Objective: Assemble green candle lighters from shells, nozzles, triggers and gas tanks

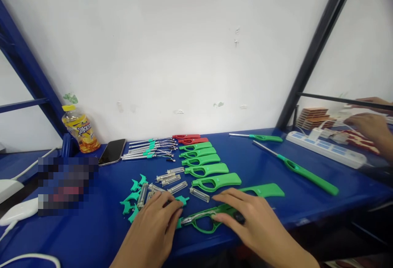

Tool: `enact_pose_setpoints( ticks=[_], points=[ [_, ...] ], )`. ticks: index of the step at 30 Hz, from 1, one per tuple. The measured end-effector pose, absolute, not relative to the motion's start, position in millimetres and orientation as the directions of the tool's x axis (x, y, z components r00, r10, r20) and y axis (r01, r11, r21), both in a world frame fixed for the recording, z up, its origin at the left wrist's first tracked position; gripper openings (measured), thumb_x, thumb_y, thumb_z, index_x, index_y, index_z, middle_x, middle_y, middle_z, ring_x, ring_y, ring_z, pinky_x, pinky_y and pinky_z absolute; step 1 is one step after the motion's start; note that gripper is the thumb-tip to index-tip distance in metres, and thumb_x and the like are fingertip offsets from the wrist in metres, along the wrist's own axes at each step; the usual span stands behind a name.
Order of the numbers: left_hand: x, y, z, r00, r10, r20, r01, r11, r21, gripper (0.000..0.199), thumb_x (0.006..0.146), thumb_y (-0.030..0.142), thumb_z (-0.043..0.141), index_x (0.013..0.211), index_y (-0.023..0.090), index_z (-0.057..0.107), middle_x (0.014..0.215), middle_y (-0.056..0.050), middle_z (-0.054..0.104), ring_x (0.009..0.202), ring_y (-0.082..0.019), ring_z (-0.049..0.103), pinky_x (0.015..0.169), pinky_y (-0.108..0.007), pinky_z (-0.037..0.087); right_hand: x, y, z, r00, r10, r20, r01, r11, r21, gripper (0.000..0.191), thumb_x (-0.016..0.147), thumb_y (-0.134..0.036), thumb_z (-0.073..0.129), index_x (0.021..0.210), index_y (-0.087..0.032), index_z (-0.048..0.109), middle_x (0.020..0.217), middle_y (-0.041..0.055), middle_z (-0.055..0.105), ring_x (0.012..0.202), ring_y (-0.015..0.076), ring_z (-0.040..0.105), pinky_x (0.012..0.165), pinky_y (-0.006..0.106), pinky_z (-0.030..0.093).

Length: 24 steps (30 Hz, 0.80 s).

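Observation:
A green lighter shell (204,223) lies at the table's front edge, a metal rod end and thin wires showing in it. My right hand (250,214) is closed over its handle. My left hand (155,223) has its fingers together at the metal rod, beside teal plastic pieces (132,197); what its fingertips grip is partly hidden. Behind my hands are clear fluid tubes (199,194), a column of green shells (216,182) and two red ones (193,140). Metal rods with wires (150,149) lie behind the tubes. Another green shell (265,190) is just behind my right hand.
Two long-nozzled green lighters (310,176) (265,138) lie right, near a white power strip (327,149). A phone (113,152) and yellow-capped bottle (80,130) stand left. Another person's hand (370,126) is beyond the frame post. White cables run along the left.

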<state>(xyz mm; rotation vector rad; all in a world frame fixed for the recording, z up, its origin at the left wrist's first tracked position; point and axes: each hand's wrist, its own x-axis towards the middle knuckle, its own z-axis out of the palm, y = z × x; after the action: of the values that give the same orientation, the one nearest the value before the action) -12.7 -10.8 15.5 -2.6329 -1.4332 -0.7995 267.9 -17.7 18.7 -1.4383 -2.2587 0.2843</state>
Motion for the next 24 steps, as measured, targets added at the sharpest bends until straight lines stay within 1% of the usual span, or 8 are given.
enact_pose_setpoints(
  ticks=[2, 5, 7, 10, 16, 18, 22, 24],
  points=[
    [-9.8, -14.5, 15.2, 0.471, 0.764, 0.441, 0.778, -0.596, 0.201, 0.025, 0.100, 0.018, 0.060, 0.114, 0.029, 0.077, 0.102, -0.002, 0.076, 0.095, -0.024, 0.077, 0.082, -0.035, 0.063, 283.2, -23.5, 10.6, -0.340, 0.917, 0.207, 0.811, 0.398, -0.430, 0.037, 0.103, -0.053, 0.069, 0.138, -0.040, 0.070, 0.138, 0.0013, 0.074, 0.115, 0.0268, 0.077, 0.100, 0.042, 0.059],
    [-7.3, -16.6, 10.7, 0.502, 0.756, 0.420, 0.767, -0.614, 0.188, 0.031, 0.093, 0.013, 0.065, 0.116, 0.032, 0.077, 0.101, -0.001, 0.077, 0.091, -0.024, 0.079, 0.078, -0.034, 0.063, 295.5, -25.5, -0.2, -0.345, 0.925, 0.162, 0.812, 0.380, -0.443, 0.035, 0.103, -0.045, 0.072, 0.137, -0.043, 0.070, 0.139, 0.0004, 0.071, 0.112, 0.0259, 0.077, 0.098, 0.042, 0.060],
    [-7.6, -16.6, 7.0, 0.519, 0.752, 0.405, 0.761, -0.623, 0.180, 0.032, 0.093, 0.010, 0.061, 0.110, 0.033, 0.077, 0.098, 0.000, 0.076, 0.085, -0.023, 0.078, 0.074, -0.033, 0.062, 297.0, -24.9, -3.3, -0.343, 0.927, 0.151, 0.800, 0.373, -0.469, 0.030, 0.104, -0.043, 0.069, 0.134, -0.043, 0.071, 0.136, -0.0005, 0.070, 0.108, 0.0233, 0.078, 0.094, 0.038, 0.061],
    [-9.8, -16.9, 3.9, 0.535, 0.747, 0.395, 0.752, -0.634, 0.180, 0.031, 0.099, 0.011, 0.054, 0.106, 0.033, 0.075, 0.099, -0.001, 0.073, 0.084, -0.021, 0.076, 0.073, -0.032, 0.061, 295.0, -24.6, -2.4, -0.335, 0.930, 0.151, 0.778, 0.363, -0.513, 0.026, 0.105, -0.042, 0.069, 0.130, -0.042, 0.072, 0.132, -0.0007, 0.070, 0.106, 0.0213, 0.077, 0.095, 0.036, 0.059],
    [-6.5, -18.1, 5.3, 0.519, 0.738, 0.432, 0.741, -0.640, 0.204, 0.026, 0.106, 0.016, 0.046, 0.109, 0.027, 0.070, 0.107, -0.006, 0.067, 0.084, -0.018, 0.074, 0.073, -0.027, 0.062, 293.4, -27.4, 0.7, -0.314, 0.937, 0.151, 0.774, 0.345, -0.531, 0.023, 0.104, -0.042, 0.070, 0.127, -0.041, 0.073, 0.130, -0.0006, 0.070, 0.104, 0.0214, 0.077, 0.094, 0.036, 0.059],
    [-3.4, -17.7, 6.6, 0.520, 0.724, 0.453, 0.732, -0.651, 0.200, 0.029, 0.105, 0.014, 0.043, 0.110, 0.027, 0.069, 0.107, -0.006, 0.068, 0.085, -0.019, 0.074, 0.073, -0.028, 0.062, 293.8, -27.6, -0.2, -0.312, 0.937, 0.156, 0.772, 0.346, -0.533, 0.023, 0.103, -0.042, 0.071, 0.126, -0.041, 0.073, 0.129, -0.0007, 0.070, 0.103, 0.0211, 0.077, 0.095, 0.035, 0.059],
    [-0.9, -17.3, 9.2, 0.533, 0.687, 0.493, 0.717, -0.677, 0.169, 0.042, 0.099, 0.007, 0.042, 0.125, 0.029, 0.068, 0.107, -0.006, 0.072, 0.095, -0.023, 0.075, 0.080, -0.033, 0.064, 294.7, -26.0, -3.4, -0.320, 0.931, 0.176, 0.757, 0.363, -0.544, 0.023, 0.103, -0.043, 0.071, 0.126, -0.039, 0.074, 0.128, 0.0006, 0.071, 0.102, 0.0209, 0.077, 0.095, 0.033, 0.059],
    [-1.4, -17.5, 10.3, 0.548, 0.668, 0.504, 0.710, -0.690, 0.142, 0.047, 0.096, 0.004, 0.044, 0.129, 0.030, 0.066, 0.107, -0.006, 0.072, 0.093, -0.023, 0.074, 0.078, -0.032, 0.064, 295.2, -25.2, -4.6, -0.323, 0.931, 0.173, 0.754, 0.363, -0.547, 0.023, 0.104, -0.044, 0.070, 0.126, -0.039, 0.074, 0.128, 0.0013, 0.071, 0.103, 0.0216, 0.077, 0.095, 0.034, 0.059]
  ],
)
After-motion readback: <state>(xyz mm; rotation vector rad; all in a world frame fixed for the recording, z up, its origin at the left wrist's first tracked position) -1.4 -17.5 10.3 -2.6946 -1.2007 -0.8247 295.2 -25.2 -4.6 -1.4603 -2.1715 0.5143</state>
